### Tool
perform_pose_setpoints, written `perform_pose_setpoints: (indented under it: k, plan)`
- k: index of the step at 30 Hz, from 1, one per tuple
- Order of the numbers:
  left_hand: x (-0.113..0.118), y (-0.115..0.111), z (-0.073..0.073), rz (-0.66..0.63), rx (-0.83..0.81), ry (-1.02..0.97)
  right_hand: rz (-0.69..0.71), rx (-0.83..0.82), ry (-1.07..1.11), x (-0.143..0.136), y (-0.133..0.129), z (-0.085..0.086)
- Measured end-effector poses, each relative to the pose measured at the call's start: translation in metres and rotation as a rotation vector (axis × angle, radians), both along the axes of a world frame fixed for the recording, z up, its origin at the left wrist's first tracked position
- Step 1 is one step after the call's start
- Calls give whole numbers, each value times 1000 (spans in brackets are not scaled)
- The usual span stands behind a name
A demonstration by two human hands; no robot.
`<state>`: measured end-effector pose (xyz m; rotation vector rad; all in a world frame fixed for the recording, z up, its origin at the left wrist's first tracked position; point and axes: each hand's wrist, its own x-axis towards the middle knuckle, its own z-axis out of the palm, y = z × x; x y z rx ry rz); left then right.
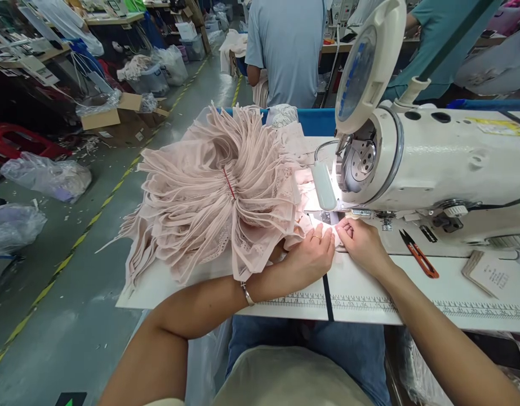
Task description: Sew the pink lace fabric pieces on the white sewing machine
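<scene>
Under the lit needle area of a white sewing machine [445, 163] lies a piece of pale pink fabric [327, 230]. My left hand [314, 251], with a ring on one finger, presses its closed fingers on this fabric just in front of the needle area. To its right, my right hand [359, 242] pinches the fabric's edge between thumb and fingers. A large tied bundle of pale pink lace pieces [209, 192] spreads over the table's left side, its front edge reaching over my left wrist. The needle itself is hard to make out.
Orange-handled thread snips [419, 255] lie right of my right hand, and a notepad [490, 274] is farther right. A magnifier lamp [361, 67] and a small light [324, 185] hang over the work. A ruler strip [369, 304] runs along the front edge. Ahead sits a person [285, 51].
</scene>
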<state>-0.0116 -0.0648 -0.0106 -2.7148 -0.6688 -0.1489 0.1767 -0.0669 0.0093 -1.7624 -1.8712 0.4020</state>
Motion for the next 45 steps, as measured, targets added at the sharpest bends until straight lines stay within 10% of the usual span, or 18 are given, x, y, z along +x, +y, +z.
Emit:
perform_pose_setpoints:
  k: [14, 45]
  plan:
    - [-3, -1, 5, 64, -98, -53, 355, 316, -593, 0, -19, -1]
    - [8, 12, 11, 25, -28, -37, 222, 60, -489, 18, 2, -19]
